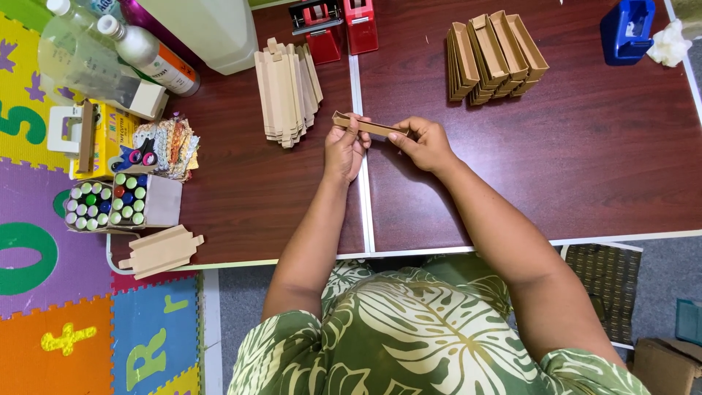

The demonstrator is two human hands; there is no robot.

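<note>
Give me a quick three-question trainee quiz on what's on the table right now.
1. True or false: both hands grip one narrow cardboard piece.
2. Where does the stack of folded trays sit: A) far right of the hands, B) near left edge, C) on the floor?
3. What lies between the flat blanks and the folded trays, at the far edge?

Key:
1. True: left hand and right hand hold the cardboard piece at its two ends.
2. A: the trays.
3. Red tape dispensers, beyond the blanks.

A dark wooden table bears flat cardboard blanks, folded cardboard trays and tape dispensers.
</note>
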